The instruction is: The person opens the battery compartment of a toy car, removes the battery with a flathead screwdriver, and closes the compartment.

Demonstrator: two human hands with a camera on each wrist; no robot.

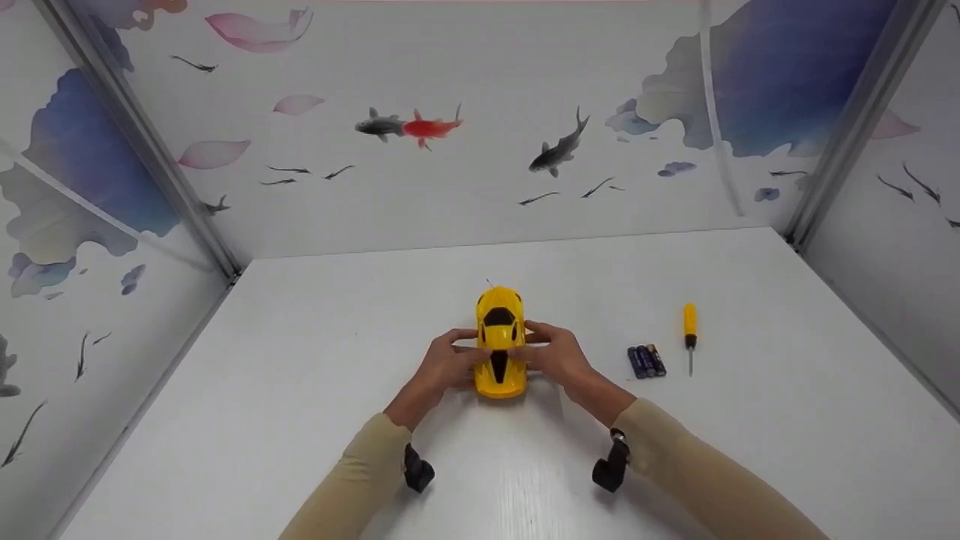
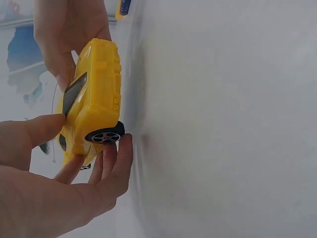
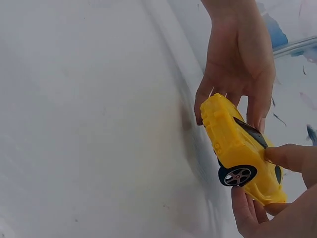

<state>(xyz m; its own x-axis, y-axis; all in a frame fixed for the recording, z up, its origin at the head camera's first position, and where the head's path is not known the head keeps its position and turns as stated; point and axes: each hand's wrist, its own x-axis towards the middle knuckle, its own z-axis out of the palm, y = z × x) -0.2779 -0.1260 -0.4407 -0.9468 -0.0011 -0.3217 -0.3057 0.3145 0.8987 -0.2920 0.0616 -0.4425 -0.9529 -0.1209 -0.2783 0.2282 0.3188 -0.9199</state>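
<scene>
A yellow toy car (image 1: 500, 334) with black windows and a thin antenna is held between both hands over the middle of the table. My left hand (image 1: 448, 362) grips its left side, thumb on top and fingers along the flank and by a wheel (image 2: 106, 135). On the opposite side my right hand (image 1: 559, 352) holds it the same way, its thumb (image 3: 290, 157) on the car's top and fingertips under a black wheel (image 3: 237, 176). The car's underside is hidden in all views.
Right of the hands, several dark batteries (image 1: 646, 361) lie side by side on the white table (image 1: 300, 420). Farther right is a screwdriver (image 1: 690, 330) with a yellow handle. Walls printed with fish and petals stand at the back and both sides.
</scene>
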